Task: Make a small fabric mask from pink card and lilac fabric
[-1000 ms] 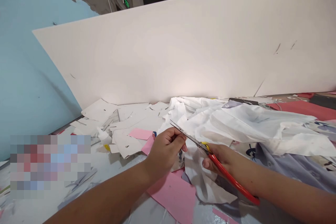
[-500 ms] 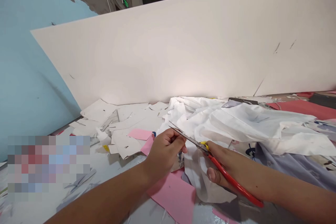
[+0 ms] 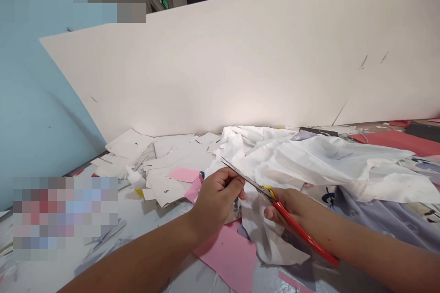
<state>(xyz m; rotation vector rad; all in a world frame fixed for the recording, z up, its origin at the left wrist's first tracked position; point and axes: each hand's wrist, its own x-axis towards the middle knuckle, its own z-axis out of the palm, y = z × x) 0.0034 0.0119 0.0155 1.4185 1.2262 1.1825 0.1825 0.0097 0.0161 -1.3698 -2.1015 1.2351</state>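
My right hand (image 3: 288,208) is closed round a pair of scissors (image 3: 302,236) with red handles and a bit of yellow near the pivot. Their narrow blades point up and left, nearly together, passing over the fingers of my left hand (image 3: 220,194). Those left fingers are pinched beside the blades; what lies between them is hidden. White cloth (image 3: 266,233) hangs just below and between both hands, and a larger heap of it spreads behind them. Under my left wrist lies a pink piece (image 3: 230,254) with straight edges.
Pale card pieces (image 3: 172,160) are piled at the back left, by a small white bottle (image 3: 135,181). Grey-lilac fabric (image 3: 388,219) and red material (image 3: 398,142) lie to the right. A tall white board (image 3: 240,64) stands behind. A blurred patch covers the left side.
The scissor blades have come closer together at the tips. My right thumb and the red handle have shifted slightly up and left. My left hand stays almost where it was.
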